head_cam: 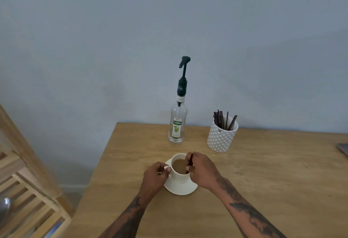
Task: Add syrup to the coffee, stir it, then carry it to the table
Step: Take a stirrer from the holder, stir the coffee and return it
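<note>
The stirring step is in hand. The white coffee cup [179, 168] stands on its white saucer [180, 187] near the front of the wooden counter [263, 181], filled with milky brown coffee [179, 165]. The right hand [202, 170] pinches 1 dark stirrer stick [190, 161] between fingertips and thumb, its lower end dipped into the coffee at the cup's right side. The left hand [157, 173] grips the cup's handle on the left, fingers curled around it, steadying the cup.

Behind the cup, near the wall, stands the Teisseire syrup bottle [176, 124] with its dark green pump [183, 75] upright; the glass looks nearly empty, and no hand is on it, so the syrup step is probably done, though the coffee itself gives no sure sign. To the right of the bottle and well apart from the cup is a patterned white holder [221, 137] full of more dark stirrers [223, 119].

Next, the stirrer must come out of the cup and be set aside. Then the cup and saucer should be lifted together and kept level, since the coffee sits fairly high and could slop over. No separate table can be identified in view; a wooden slatted rack [28, 190] stands at the left.
</note>
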